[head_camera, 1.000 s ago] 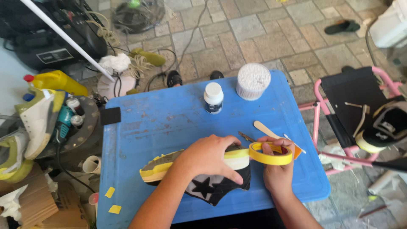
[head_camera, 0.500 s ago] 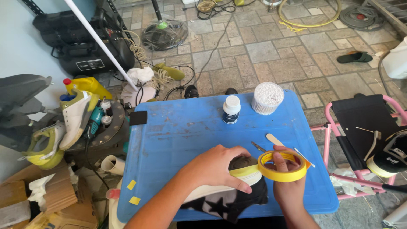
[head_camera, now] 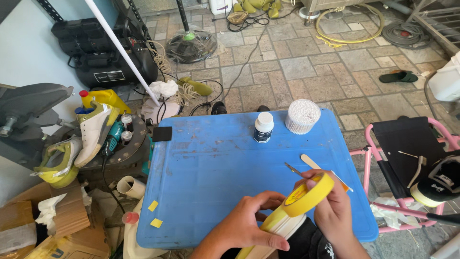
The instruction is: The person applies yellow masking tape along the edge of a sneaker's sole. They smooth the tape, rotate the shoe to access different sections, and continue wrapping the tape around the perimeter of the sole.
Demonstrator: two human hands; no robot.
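Your right hand [head_camera: 338,213] pinches the roll of yellow masking tape [head_camera: 307,195], tilted on edge, with a strip of it running down onto the sole edge of the shoe [head_camera: 280,230] at the near edge of the blue desk [head_camera: 206,168]. Your left hand [head_camera: 251,223] is closed over the toe end, fingers pressing the taped band against the white sole; the black upper shows just below your right wrist.

From here, the likeliest trouble is the strip wrinkling or lifting: the roll is held above the sole, so a sideways pull could drag the tape off its line. The shoe seems to overhang the near edge, so if your left hand eases off, it could tip toward you.

The wooden stick [head_camera: 311,162] and the thin tool [head_camera: 293,169] lie just beside your right hand; a sweep of the roll could knock them off. The small white-capped bottle [head_camera: 263,127] and the tub of cotton swabs [head_camera: 302,115] stand well apart at the far edge.
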